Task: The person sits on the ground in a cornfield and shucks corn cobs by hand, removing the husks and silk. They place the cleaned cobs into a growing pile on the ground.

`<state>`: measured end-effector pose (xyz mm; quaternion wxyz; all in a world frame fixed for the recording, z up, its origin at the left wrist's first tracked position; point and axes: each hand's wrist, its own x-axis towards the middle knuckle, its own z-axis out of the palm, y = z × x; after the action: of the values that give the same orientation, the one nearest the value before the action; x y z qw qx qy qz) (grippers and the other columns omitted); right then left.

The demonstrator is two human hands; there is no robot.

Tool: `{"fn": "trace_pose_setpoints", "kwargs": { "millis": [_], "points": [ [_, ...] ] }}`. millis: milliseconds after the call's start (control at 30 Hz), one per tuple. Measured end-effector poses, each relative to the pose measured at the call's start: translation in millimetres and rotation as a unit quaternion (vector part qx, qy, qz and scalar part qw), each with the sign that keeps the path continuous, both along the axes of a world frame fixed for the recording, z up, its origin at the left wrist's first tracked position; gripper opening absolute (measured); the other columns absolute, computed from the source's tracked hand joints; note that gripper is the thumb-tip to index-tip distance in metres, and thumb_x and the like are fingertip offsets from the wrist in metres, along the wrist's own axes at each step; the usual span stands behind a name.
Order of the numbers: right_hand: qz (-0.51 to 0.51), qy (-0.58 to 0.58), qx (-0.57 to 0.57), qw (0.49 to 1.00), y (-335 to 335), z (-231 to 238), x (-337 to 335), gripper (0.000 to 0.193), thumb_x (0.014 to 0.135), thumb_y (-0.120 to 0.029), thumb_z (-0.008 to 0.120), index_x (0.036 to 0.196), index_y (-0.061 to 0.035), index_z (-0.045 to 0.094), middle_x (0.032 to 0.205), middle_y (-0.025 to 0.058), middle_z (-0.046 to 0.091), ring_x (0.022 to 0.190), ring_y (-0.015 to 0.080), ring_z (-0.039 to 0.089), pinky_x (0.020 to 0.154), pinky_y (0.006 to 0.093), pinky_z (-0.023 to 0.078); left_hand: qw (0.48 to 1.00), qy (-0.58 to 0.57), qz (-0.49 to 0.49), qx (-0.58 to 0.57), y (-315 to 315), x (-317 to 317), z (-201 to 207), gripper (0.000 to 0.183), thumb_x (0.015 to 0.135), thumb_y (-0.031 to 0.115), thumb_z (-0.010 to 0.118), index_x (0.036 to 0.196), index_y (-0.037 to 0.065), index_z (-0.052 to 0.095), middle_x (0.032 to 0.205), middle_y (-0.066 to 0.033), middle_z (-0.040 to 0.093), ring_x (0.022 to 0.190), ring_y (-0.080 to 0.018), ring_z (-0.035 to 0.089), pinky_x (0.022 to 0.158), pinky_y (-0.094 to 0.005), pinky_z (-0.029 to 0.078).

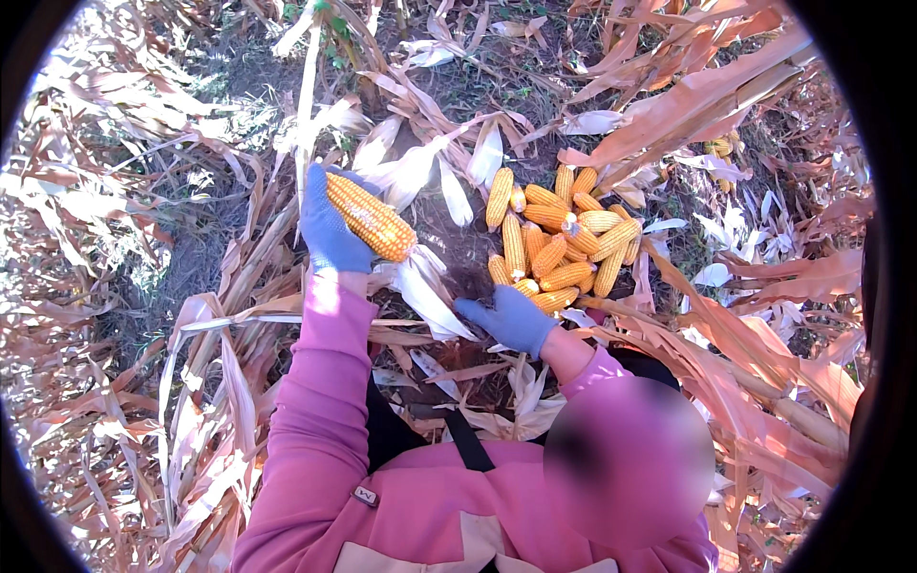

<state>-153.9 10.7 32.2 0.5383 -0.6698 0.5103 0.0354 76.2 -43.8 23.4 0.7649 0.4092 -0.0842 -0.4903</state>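
A yellow ear of corn (371,218), its kernels bare, is gripped in my gloved left hand (330,227). The ear slants down to the right, and pale husk leaves (427,294) hang from its lower end. My right hand (513,321), in a blue-grey glove, is just right of these leaves. Its fingers point left and look apart, with nothing visible in them. Just beyond the right hand, a heap of husked corn ears (564,239) lies on the ground.
Dry corn stalks and leaves (215,382) cover the ground on the left. Long dry leaves (707,95) arch over the far right, and a stalk (793,411) lies at the near right. A smaller group of yellow ears (721,153) lies beyond the heap.
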Motion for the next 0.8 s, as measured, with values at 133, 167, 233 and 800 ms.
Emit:
{"fn": "trace_pose_setpoints", "kwargs": {
  "millis": [133, 167, 233, 800],
  "points": [
    [-0.087, -0.260, 0.108, 0.956, 4.0, -37.6, -8.0, 0.048, 0.090, -0.021, 0.063, 0.129, 0.0022, 0.047, 0.112, 0.0065, 0.062, 0.103, 0.0137, 0.058, 0.092, 0.0275, 0.045, 0.982, -0.183, -0.017, -0.043, -0.8, 3.0, 9.2, 0.023, 0.094, 0.030, 0.055, 0.094, 0.008, 0.053, 0.075, -0.0040, 0.057, 0.066, -0.0141, 0.058, 0.061, -0.0267, 0.048],
    [-0.112, -0.255, 0.066, 0.958, 0.8, -33.5, -6.9, 0.052, 0.086, -0.020, 0.067, 0.130, 0.0001, 0.046, 0.115, 0.0096, 0.062, 0.106, 0.0159, 0.058, 0.094, 0.0292, 0.045, 0.975, -0.219, -0.029, -0.032, 2.1, 0.1, 14.5, 0.018, 0.095, 0.024, 0.053, 0.096, 0.006, 0.052, 0.076, -0.0032, 0.056, 0.065, -0.0123, 0.056, 0.060, -0.0262, 0.046],
    [-0.106, -0.195, -0.031, 0.975, -6.1, -20.9, 0.0, 0.057, 0.083, -0.029, 0.068, 0.129, -0.0016, 0.048, 0.118, 0.0156, 0.060, 0.108, 0.0225, 0.059, 0.093, 0.0321, 0.046, 0.961, -0.270, -0.045, -0.034, 6.5, -6.8, 13.6, 0.018, 0.095, 0.022, 0.053, 0.098, 0.005, 0.052, 0.078, -0.0031, 0.056, 0.067, -0.0110, 0.054, 0.062, -0.0259, 0.045],
    [-0.073, -0.173, -0.086, 0.978, 0.4, -77.5, 54.5, 0.046, 0.084, -0.036, 0.065, 0.118, -0.0058, 0.057, 0.106, 0.0116, 0.064, 0.097, 0.0240, 0.063, 0.085, 0.0343, 0.049, 0.986, -0.128, -0.110, -0.013, 16.3, -46.0, -10.4, 0.026, 0.095, 0.031, 0.052, 0.099, 0.005, 0.050, 0.079, -0.0067, 0.058, 0.069, -0.0169, 0.062, 0.064, -0.0283, 0.052]
  ]
}}
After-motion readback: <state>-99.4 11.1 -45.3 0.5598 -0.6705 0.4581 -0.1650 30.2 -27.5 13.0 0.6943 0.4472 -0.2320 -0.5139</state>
